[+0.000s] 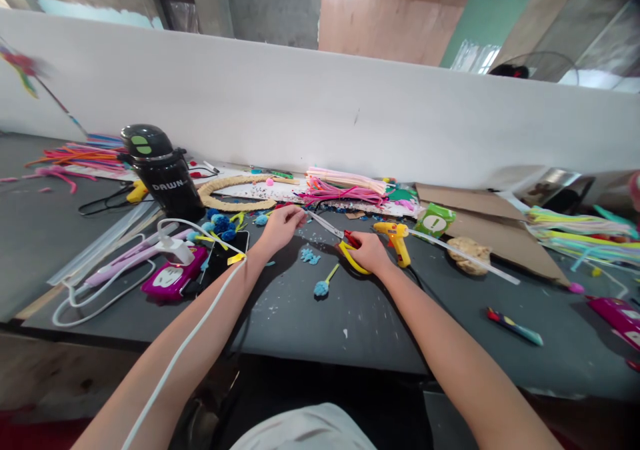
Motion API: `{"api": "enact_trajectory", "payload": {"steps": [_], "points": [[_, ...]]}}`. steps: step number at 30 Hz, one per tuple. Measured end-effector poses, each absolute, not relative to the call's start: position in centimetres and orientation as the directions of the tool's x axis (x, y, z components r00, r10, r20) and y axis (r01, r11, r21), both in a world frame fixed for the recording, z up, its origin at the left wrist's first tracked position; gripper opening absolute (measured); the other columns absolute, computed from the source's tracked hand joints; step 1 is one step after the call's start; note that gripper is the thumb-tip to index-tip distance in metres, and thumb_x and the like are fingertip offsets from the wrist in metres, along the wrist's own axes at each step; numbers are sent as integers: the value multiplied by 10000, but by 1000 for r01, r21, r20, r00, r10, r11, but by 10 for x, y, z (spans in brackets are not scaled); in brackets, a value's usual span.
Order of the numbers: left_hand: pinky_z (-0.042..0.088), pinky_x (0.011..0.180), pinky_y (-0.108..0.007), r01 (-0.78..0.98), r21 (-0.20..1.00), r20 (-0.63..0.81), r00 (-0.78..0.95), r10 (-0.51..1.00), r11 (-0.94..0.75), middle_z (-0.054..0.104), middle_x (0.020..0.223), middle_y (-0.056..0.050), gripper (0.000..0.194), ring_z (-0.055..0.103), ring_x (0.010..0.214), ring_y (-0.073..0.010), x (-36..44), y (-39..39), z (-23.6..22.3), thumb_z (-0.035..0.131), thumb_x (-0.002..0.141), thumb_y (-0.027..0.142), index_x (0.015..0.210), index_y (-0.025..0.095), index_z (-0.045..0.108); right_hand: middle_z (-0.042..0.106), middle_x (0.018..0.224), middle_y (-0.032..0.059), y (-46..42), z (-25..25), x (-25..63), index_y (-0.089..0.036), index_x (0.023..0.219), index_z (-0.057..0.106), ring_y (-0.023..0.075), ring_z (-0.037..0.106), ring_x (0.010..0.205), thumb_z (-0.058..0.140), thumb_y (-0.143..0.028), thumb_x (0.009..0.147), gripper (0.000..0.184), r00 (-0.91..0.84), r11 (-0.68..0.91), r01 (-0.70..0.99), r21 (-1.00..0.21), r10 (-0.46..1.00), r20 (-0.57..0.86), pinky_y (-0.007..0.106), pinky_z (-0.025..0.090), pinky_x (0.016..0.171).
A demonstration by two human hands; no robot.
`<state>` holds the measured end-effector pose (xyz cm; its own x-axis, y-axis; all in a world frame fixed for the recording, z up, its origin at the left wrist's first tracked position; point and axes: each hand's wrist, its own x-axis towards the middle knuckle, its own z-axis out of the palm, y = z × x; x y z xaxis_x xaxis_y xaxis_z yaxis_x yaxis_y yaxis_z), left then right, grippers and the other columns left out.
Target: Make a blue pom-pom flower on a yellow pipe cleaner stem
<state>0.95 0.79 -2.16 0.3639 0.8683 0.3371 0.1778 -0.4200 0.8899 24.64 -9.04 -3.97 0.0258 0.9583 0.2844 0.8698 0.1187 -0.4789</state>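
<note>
My right hand [367,251] is wrapped round the red and yellow handles of a pair of scissors [327,225]. Their silver blades point left, toward the fingertips of my left hand [283,229]. The left fingers are pinched together, and whatever they may hold is too small to make out. Below the blades, small light blue fuzzy pieces [310,257] lie on the dark table. Closer to me is a blue pom-pom flower [321,288] with a yellow-green stem. A yellow glue gun [397,238] with a long clear glue stick lies just right of my right hand.
On the left stand a black bottle [167,177] and a magenta power strip [175,275] whose white cable crosses my left forearm. Behind are a beige ring [213,197] and pink pipe cleaners [345,190]. Cardboard [500,230] and a small craft knife-like tool [515,326] lie right.
</note>
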Motion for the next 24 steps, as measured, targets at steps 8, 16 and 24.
{"api": "enact_trajectory", "payload": {"steps": [8, 16, 24], "points": [[491, 652, -255, 188, 877, 355, 367, 860, -442, 638, 736, -37, 316, 585, 695, -157, 9, 7, -20, 546, 846, 456, 805, 155, 633, 592, 602, 17, -89, -42, 248, -180, 672, 614, 141, 496, 569, 569, -585, 790, 425, 9, 142, 867, -478, 954, 299, 247, 298, 540], [475, 636, -246, 204, 855, 385, 369, 846, -477, 612, 710, -30, 288, 570, 675, -149, 9, 8, -21, 532, 860, 415, 794, 152, 630, 603, 606, 25, -88, -44, 248, -178, 676, 618, 146, 508, 570, 577, -581, 785, 420, 20, 137, 861, -490, 953, 301, 249, 296, 531], [457, 622, -245, 281, 811, 406, 362, 839, -513, 628, 707, -31, 282, 572, 664, -152, 5, 8, -21, 526, 867, 396, 818, 150, 655, 615, 627, 24, -89, -41, 246, -183, 682, 609, 144, 509, 586, 594, -531, 780, 362, 16, 132, 862, -489, 958, 286, 246, 296, 537]]}}
